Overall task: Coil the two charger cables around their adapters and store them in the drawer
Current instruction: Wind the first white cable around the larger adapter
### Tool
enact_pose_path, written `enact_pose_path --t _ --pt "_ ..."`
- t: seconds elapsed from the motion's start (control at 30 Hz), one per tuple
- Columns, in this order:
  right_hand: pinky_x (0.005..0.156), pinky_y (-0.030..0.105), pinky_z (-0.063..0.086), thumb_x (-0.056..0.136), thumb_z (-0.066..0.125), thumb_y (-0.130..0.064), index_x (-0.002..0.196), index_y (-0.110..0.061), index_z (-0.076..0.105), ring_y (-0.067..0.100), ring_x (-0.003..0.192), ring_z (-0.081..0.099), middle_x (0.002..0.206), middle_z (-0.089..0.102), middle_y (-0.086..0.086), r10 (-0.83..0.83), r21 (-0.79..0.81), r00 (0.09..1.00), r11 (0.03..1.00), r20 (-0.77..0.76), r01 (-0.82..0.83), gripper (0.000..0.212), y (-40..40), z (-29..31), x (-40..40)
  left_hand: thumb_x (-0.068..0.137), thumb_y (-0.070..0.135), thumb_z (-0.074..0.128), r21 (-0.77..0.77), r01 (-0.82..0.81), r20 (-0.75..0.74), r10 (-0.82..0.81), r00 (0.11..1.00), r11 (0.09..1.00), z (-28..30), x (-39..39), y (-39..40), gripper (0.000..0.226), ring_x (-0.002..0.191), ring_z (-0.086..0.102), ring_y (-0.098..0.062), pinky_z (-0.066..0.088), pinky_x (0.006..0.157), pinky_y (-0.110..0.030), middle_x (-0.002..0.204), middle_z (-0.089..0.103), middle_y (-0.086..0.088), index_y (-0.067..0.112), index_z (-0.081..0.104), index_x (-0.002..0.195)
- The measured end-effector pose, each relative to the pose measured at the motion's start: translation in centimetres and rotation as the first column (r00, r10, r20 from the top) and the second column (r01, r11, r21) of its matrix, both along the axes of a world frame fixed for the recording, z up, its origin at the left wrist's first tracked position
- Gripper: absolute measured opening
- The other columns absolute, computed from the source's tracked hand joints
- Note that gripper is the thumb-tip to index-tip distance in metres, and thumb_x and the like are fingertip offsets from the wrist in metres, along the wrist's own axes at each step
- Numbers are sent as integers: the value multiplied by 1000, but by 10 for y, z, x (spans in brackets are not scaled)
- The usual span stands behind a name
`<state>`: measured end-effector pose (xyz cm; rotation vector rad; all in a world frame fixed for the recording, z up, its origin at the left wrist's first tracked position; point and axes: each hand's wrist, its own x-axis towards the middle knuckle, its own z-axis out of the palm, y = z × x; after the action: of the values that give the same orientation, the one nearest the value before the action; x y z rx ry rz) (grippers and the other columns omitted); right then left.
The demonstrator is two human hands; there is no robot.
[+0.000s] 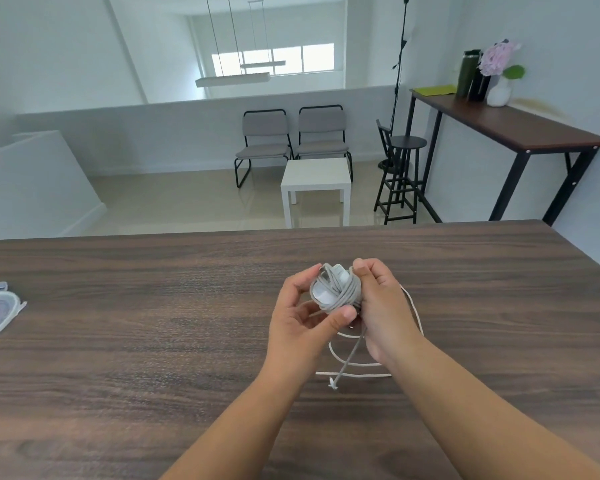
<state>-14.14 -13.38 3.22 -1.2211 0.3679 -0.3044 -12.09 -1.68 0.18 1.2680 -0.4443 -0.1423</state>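
One white adapter [329, 289], wound in grey cable [343, 297], sits between both hands above the table [153, 323]. The left hand [300, 320] cups it; the right hand [383, 313] pinches the cable. A second, white cable [364, 364] lies looped below the right hand.

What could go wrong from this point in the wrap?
1. The grey cable is wound criss-cross over the white adapter; its free tail hangs down, so the turns may loosen if the right hand eases off.
2. The white cable lies looped on the table under both hands; the tail could snag it.
3. The left hand holds only the bundle's edge.
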Motion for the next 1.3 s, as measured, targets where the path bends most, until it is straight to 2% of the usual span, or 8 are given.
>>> enact_pose_path --t 0.17,0.43,0.57,0.7,0.9,1.03,1.2,1.3 --pt "43 24 42 98 48 -27 76 -16 54 14 54 52 67 58 5 -97 -95 995 991 26 99 26 -2 -3 0 73 7 79 -46 37 -52 -40 998 998 2 4 -3 55 100 69 -18 56 77 -27 111 72 -4 20 57 122" --pt "66 41 49 95 56 -27 76 -17 61 18 67 56 71 62 3 -224 -260 961 930 164 261 22 -9 -8 0 88 22 66 103 52 -13 -51 999 993 2 14 0 53 110 63 -19 52 95 -34 133 47 -6 29 51 139" --pt "60 30 49 94 57 -27 73 -23 61 8 62 57 65 63 -8 -222 -416 952 861 213 294 22 -10 -9 -4 91 7 59 14 53 -124 -51 991 998 5 9 -4 43 102 66 -19 56 89 -41 136 45 -10 18 58 133" --pt "60 24 51 92 60 -27 78 -22 65 6 64 61 69 68 -8 -204 -508 952 809 230 296 16 -7 -10 -10 84 25 71 20 88 -164 -84 983 996 6 9 -2 48 103 68 -27 57 85 -37 121 66 -13 13 58 129" --pt "67 37 57 88 66 -20 80 -17 71 16 69 68 75 73 2 -127 -412 965 885 231 215 10 -11 -12 -12 77 21 70 17 127 -126 -123 984 992 9 5 0 54 92 71 -25 60 75 -41 115 67 3 16 51 127" --pt "73 45 59 82 72 -16 79 -12 74 34 76 71 78 74 11 -25 -329 973 939 231 102 6 -22 -10 -10 85 21 68 -6 191 -106 -191 976 981 8 7 8 51 94 70 -23 58 67 -37 123 61 -3 28 47 131" --pt "58 28 57 87 64 -7 84 -8 73 17 60 65 65 69 8 125 -287 978 955 166 -74 10 -30 -9 -8 88 19 59 -87 310 -157 -320 934 947 6 11 18 48 99 66 -28 57 70 -39 123 62 -11 36 48 132" --pt "39 18 41 87 64 -7 86 -6 72 10 45 50 55 59 3 153 -213 983 969 102 -128 8 -31 -9 -7 88 17 59 -144 348 -181 -371 911 926 6 12 19 47 98 65 -28 54 81 -41 119 64 -12 32 50 131"
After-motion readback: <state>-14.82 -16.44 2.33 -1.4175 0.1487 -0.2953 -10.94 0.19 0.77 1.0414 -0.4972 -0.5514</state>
